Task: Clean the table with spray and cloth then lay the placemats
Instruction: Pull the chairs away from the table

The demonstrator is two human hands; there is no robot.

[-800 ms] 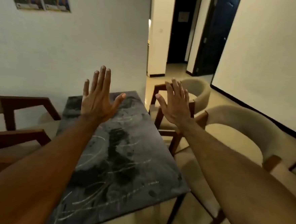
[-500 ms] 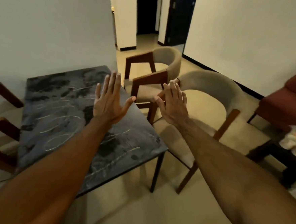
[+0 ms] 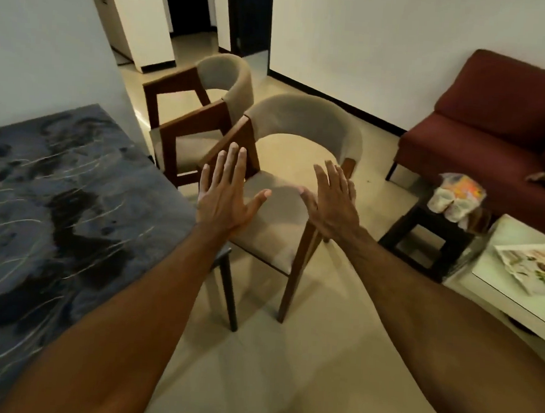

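Note:
The dark marbled table (image 3: 55,197) fills the left side, with pale streaks across its top. My left hand (image 3: 225,191) is raised flat with fingers spread, over the table's right corner and the near chair. My right hand (image 3: 332,204) is raised the same way beside it, holding nothing. On a small dark stool at the right lies a bundle of white and orange cloth (image 3: 455,196). A printed placemat (image 3: 534,269) rests on a pale low table (image 3: 500,296) at the right edge. No spray bottle is in view.
Two beige chairs with wooden frames, one near (image 3: 300,163) and one farther back (image 3: 213,105), stand right of the table. A dark red sofa (image 3: 496,125) lines the right wall. Tiled floor stretches between chairs and stool, and a doorway opens at the back.
The view has swung to the right: the table slid to the left edge, and the sofa, stool and low table came into sight. Both hands stay raised and spread.

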